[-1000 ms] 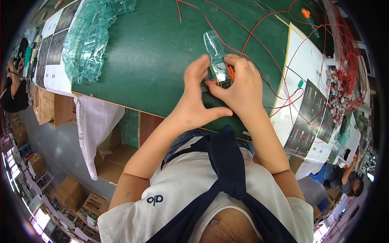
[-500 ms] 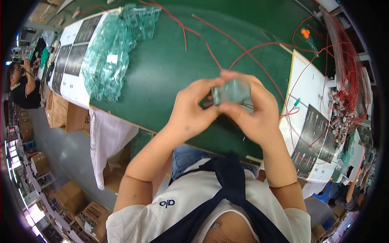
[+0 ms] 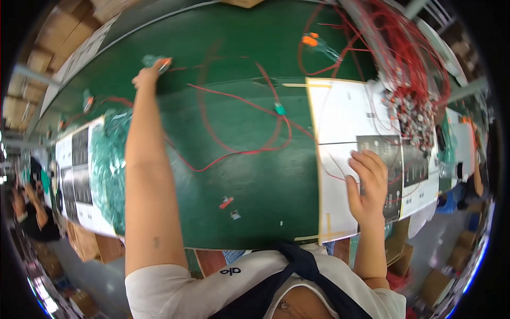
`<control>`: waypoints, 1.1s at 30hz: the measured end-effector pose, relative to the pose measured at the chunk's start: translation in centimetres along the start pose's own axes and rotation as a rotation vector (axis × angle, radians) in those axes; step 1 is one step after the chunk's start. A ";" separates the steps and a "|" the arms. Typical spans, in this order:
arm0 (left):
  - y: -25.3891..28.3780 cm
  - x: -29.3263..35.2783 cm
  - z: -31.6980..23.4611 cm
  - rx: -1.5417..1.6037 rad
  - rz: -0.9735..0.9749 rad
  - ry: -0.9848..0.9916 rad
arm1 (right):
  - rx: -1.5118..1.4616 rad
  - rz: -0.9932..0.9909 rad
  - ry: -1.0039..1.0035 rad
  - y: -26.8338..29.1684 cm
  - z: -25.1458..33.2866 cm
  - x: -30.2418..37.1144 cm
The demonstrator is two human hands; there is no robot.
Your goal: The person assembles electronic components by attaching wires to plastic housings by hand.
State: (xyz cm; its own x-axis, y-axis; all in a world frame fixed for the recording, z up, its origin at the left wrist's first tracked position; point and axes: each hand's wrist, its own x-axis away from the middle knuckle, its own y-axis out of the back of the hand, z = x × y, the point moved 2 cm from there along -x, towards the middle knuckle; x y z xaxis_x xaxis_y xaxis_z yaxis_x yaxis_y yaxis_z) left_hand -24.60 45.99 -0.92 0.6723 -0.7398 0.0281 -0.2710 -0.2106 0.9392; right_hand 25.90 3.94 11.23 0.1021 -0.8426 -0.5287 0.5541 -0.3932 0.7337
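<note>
My left arm stretches far across the green table (image 3: 244, 223). At its end, my left hand (image 3: 146, 77) is closed on a translucent teal plastic part with an orange end (image 3: 166, 63); the fingers are partly hidden and blurred. A red wire runs rightward from near that part. My right hand (image 3: 371, 186) hovers over a white and black printed sheet (image 3: 340, 111), fingers apart and holding nothing. Between the hands lies a looped red wire (image 3: 234, 153) with a small green connector (image 3: 280, 109). A small red piece (image 3: 227, 202) and a small metallic piece (image 3: 236, 215) lie nearer me.
A heap of translucent teal plastic pieces (image 3: 109, 175) covers a printed sheet at left. A dense bundle of red wires (image 3: 390, 42) with small ends hangs at right. Another teal part with orange ends (image 3: 313, 40) lies at the back. Co-workers are at both sides.
My hands were together over the table around a translucent teal part. Now they are apart: the left has reached to the far left, the right has moved over the printed sheet and opened.
</note>
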 end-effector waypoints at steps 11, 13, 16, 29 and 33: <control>-5.2 32.4 -28.2 0.015 -0.469 -1.857 | 0.017 -0.188 -0.258 7.0 -6.2 6.8; -7.6 34.4 -29.4 -0.173 -0.319 -1.915 | 0.087 -0.223 -0.248 8.1 -7.8 7.4; -8.6 35.8 -30.7 -0.551 -0.017 -1.814 | 0.125 -0.352 -0.436 10.8 -12.6 10.6; 8.8 28.4 -9.2 1.016 0.377 -0.819 | 0.567 -0.144 -1.059 22.3 -39.2 11.9; 8.0 37.6 0.9 0.634 0.567 -0.926 | 0.768 0.474 -1.042 19.9 -39.8 8.5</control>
State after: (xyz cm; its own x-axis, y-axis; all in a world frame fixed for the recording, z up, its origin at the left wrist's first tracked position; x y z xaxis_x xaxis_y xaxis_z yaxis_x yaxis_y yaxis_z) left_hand -2.14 15.92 7.34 -0.3118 -0.9428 -0.1180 -0.8183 0.2033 0.5376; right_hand 70.71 3.62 4.34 -0.6975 -0.7014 0.1468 0.0147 0.1908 0.9815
